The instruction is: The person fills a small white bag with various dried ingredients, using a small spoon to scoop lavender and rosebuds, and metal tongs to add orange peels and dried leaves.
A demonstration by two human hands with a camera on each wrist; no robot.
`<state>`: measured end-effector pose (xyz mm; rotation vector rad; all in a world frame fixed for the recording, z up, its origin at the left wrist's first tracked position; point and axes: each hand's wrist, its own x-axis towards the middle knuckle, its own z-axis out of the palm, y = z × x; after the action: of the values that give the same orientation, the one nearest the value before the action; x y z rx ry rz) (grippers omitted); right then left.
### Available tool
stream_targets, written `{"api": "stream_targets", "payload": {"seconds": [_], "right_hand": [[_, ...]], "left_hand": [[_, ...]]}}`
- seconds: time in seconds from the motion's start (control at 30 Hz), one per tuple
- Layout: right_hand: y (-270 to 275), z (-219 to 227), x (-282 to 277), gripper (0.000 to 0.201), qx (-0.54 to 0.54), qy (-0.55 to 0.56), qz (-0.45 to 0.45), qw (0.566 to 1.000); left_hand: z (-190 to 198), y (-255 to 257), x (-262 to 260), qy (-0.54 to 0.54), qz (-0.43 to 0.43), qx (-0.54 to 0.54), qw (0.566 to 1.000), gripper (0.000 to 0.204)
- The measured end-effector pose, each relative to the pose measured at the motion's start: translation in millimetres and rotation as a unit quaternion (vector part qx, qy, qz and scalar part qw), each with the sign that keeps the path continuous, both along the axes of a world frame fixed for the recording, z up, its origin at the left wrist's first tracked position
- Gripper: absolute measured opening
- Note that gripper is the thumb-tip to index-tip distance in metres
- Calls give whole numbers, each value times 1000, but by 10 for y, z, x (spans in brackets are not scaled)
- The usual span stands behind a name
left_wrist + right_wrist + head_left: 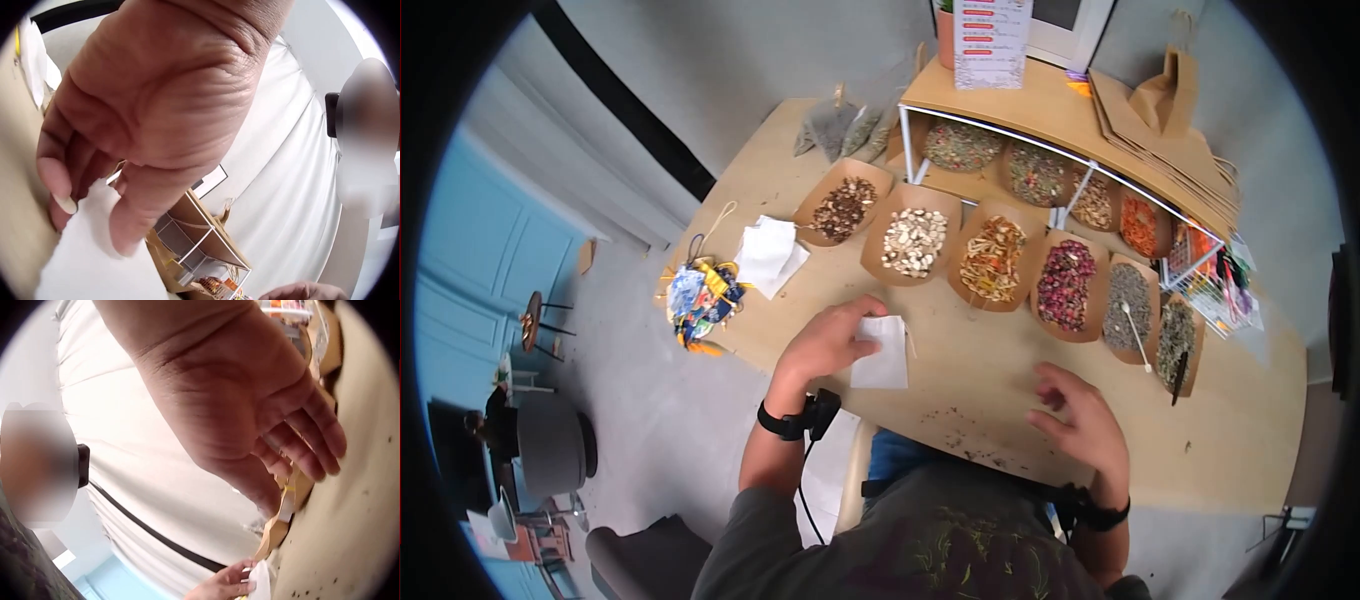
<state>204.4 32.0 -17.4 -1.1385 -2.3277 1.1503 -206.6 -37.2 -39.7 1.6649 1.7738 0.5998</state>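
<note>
My left hand (830, 342) pinches the top edge of a small white cloth pouch (883, 362) between thumb and fingers, near the front edge of the table. A thin string hangs at the pouch's right side. Close up in the left wrist view, the white fabric (100, 262) spreads down from the thumb. My right hand (1088, 418) is held over the table to the right, fingers loosely bent around nothing. Beyond both hands is a row of paper trays, among them one of white slices (915, 242), one of yellow-orange dried pieces (992, 262) and one of dark pink buds (1066, 285).
More white pouches (772, 252) lie at the left by a heap of colourful sachets (703, 302). A wooden shelf (1040, 105) stands at the back with filled trays beneath. A white spoon (1137, 338) rests in a grey-purple tray. Dark crumbs (970, 440) dot the front edge.
</note>
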Motion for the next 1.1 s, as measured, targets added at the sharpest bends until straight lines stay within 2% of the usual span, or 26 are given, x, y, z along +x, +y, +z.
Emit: {"api": "stream_targets", "payload": {"seconds": [0.07, 0.13, 0.17, 0.2, 0.27, 0.3, 0.37, 0.4, 0.47, 0.5, 0.57, 0.6, 0.67, 0.7, 0.77, 1.0, 1.1], "right_hand": [[-32, -56, 269, 61, 2, 14, -9, 1000], [-92, -72, 410, 58, 5, 27, -22, 999], [-127, -62, 463, 55, 1, 20, -45, 999], [-157, -69, 514, 52, -3, 13, -69, 997], [-207, -125, 587, 50, -11, 29, -71, 997], [-225, -145, 609, 49, -14, 35, -63, 997], [-237, -150, 636, 48, -13, 46, -60, 997], [-258, -137, 638, 47, -10, 48, -61, 997], [-293, -117, 657, 46, -8, 53, -69, 996], [-305, -106, 670, 45, -11, 49, -74, 996], [-319, -113, 688, 43, -16, 46, -80, 996], [-321, -119, 699, 43, -13, 47, -80, 996], [-324, -139, 724, 42, -12, 48, -79, 996], [-321, -165, 736, 42, -9, 50, -75, 996], [-321, -176, 749, 41, -5, 52, -71, 996], [-312, -153, 743, 41, -19, 46, -74, 996], [-298, -160, 726, 41, -17, 47, -69, 996]], "left_hand": [[-6, -27, -87, -8, 16, 17, 1000, 44], [-80, 44, -270, 3, 130, 94, 987, 41], [-111, 139, -369, 61, 168, 132, 975, 37], [-126, 257, -471, 64, 171, 133, 974, 37], [-156, 498, -661, 61, 264, 118, 955, 34], [-197, 598, -752, 63, 264, 121, 955, 34], [-291, 783, -910, -67, 279, 14, 958, 27], [-359, 838, -959, -65, 274, 16, 959, 27], [-502, 954, -1053, -236, 292, 41, 926, 21], [-606, 1006, -1109, -233, 288, 40, 928, 21], [-711, 1076, -1152, -366, 324, 48, 871, 17], [-715, 1084, -1140, -365, 322, 47, 872, 17], [-719, 1051, -1099, -428, 352, 61, 830, 12], [-704, 1032, -1085, -428, 351, 61, 830, 12], [-635, 985, -1056, -493, 350, 90, 792, 16], [-357, 769, -1006, -523, 321, 73, 786, 24], [-249, 652, -994, -516, 288, 23, 807, 31]]}}
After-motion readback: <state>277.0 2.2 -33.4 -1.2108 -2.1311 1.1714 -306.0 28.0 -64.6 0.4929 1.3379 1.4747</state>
